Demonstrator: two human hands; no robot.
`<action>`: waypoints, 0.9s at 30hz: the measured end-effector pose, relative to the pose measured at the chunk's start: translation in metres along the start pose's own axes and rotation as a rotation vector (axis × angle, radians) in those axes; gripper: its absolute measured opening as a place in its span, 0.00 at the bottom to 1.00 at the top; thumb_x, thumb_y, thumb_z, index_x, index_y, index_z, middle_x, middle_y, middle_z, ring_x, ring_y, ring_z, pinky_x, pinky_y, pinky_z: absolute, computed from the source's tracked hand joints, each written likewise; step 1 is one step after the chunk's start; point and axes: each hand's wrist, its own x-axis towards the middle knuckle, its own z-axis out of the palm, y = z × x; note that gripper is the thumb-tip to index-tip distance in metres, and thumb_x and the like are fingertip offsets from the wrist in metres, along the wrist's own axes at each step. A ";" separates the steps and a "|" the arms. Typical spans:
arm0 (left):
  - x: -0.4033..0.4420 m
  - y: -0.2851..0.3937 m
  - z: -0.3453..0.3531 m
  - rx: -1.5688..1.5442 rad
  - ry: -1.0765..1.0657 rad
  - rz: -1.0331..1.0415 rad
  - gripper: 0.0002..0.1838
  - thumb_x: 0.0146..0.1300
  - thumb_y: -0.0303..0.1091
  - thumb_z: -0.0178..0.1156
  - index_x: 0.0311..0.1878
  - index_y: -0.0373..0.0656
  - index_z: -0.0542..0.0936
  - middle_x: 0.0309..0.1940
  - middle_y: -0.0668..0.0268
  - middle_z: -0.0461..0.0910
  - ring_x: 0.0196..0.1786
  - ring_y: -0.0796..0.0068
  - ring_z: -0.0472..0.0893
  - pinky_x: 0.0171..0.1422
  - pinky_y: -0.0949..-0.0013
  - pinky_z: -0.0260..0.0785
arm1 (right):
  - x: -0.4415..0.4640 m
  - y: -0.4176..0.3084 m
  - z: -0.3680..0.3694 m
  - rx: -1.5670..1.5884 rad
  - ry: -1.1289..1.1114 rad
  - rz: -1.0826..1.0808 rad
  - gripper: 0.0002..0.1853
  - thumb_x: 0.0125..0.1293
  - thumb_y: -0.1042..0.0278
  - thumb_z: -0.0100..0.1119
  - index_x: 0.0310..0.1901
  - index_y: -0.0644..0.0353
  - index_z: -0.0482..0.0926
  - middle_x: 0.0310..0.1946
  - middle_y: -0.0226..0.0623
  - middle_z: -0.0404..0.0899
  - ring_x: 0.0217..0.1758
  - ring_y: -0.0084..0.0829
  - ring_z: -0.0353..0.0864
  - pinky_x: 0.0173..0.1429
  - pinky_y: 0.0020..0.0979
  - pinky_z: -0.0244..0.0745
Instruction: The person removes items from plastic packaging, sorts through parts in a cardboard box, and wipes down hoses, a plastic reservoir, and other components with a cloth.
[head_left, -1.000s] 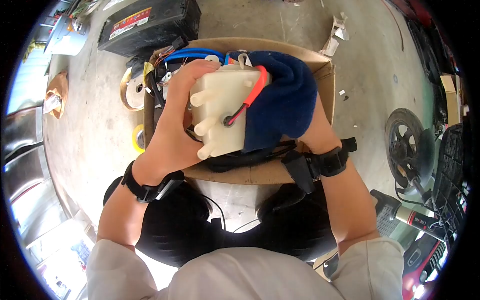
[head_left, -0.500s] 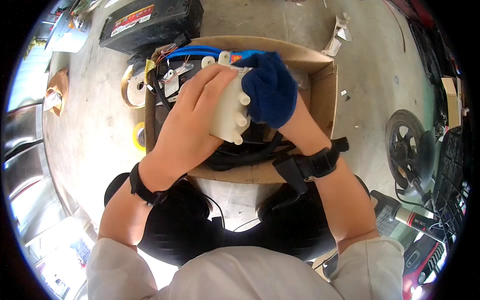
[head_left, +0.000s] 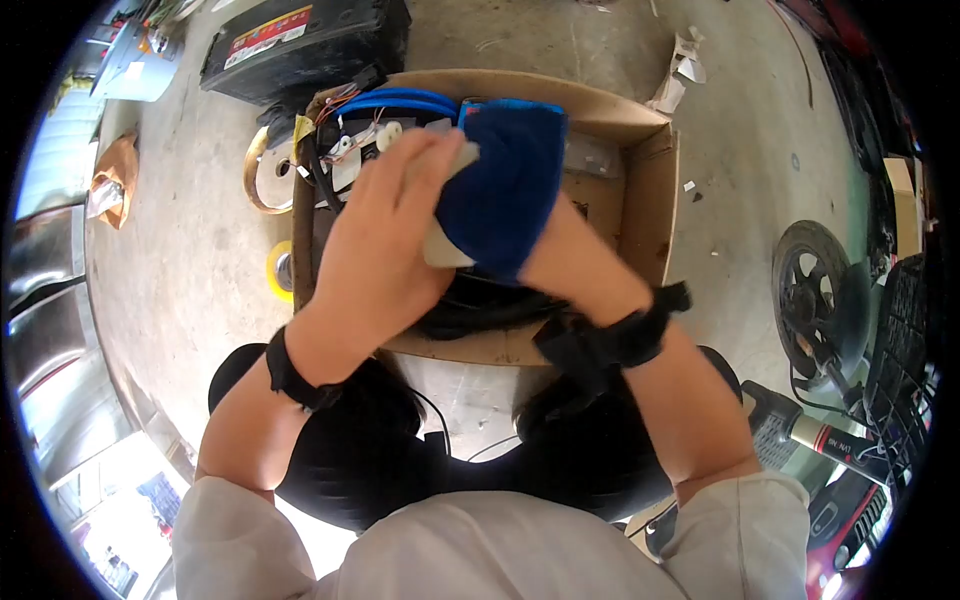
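Observation:
My left hand (head_left: 385,235) is closed around a cream-white plastic part (head_left: 445,248), held above an open cardboard box (head_left: 650,215). Much of the part is hidden by my fingers and by a dark blue cloth (head_left: 510,180). The cloth drapes over my right hand (head_left: 540,240) and lies against the part's right side. My right fingers are under the cloth, so their grip does not show. Inside the box are a blue coiled hose (head_left: 400,98), black hoses (head_left: 470,315) and thin wires.
Behind the box stands a black battery (head_left: 310,50). A roll of yellow tape (head_left: 280,270) and a pale reel (head_left: 270,175) lie left of it. To the right are a wheel (head_left: 808,290) and a spray can (head_left: 835,440). Torn cardboard (head_left: 682,70) lies at the back.
The cloth has moved left and now covers the part's row of stubs, which showed before. The part has turned in my left hand and shows less of itself.

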 end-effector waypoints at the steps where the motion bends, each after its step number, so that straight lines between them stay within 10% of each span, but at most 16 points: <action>1: -0.004 0.003 0.001 -0.005 -0.026 -0.004 0.42 0.34 0.20 0.66 0.61 0.42 0.66 0.55 0.55 0.66 0.57 0.51 0.69 0.60 0.60 0.65 | 0.001 -0.013 0.006 0.049 0.043 0.158 0.11 0.58 0.71 0.57 0.43 0.58 0.78 0.44 0.41 0.77 0.52 0.43 0.74 0.59 0.40 0.64; 5: -0.003 0.003 0.003 -0.127 -0.061 -0.043 0.42 0.32 0.23 0.67 0.60 0.42 0.66 0.53 0.54 0.67 0.56 0.49 0.69 0.59 0.60 0.66 | 0.001 -0.013 -0.006 0.287 -0.051 0.625 0.11 0.58 0.68 0.57 0.43 0.60 0.78 0.42 0.39 0.78 0.46 0.43 0.77 0.53 0.39 0.70; 9: 0.004 -0.004 0.002 -0.143 0.077 -0.030 0.46 0.32 0.30 0.72 0.61 0.41 0.64 0.53 0.54 0.67 0.56 0.51 0.69 0.60 0.60 0.65 | -0.008 0.023 -0.051 0.372 -0.056 0.330 0.17 0.59 0.73 0.58 0.50 0.64 0.73 0.48 0.37 0.76 0.46 0.30 0.77 0.48 0.28 0.73; 15: 0.007 -0.024 0.022 -0.454 -0.021 -0.328 0.52 0.36 0.45 0.76 0.63 0.33 0.60 0.56 0.54 0.66 0.59 0.60 0.68 0.62 0.62 0.63 | -0.058 0.037 -0.153 -0.169 0.133 0.557 0.17 0.59 0.73 0.58 0.50 0.64 0.73 0.48 0.37 0.76 0.47 0.30 0.77 0.49 0.29 0.73; 27: 0.047 0.044 0.171 -0.947 0.273 -0.412 0.42 0.39 0.36 0.75 0.56 0.32 0.61 0.51 0.53 0.68 0.54 0.64 0.72 0.55 0.67 0.70 | -0.126 0.069 -0.239 -0.517 0.383 0.727 0.17 0.58 0.72 0.59 0.51 0.63 0.73 0.48 0.38 0.75 0.47 0.31 0.76 0.51 0.29 0.71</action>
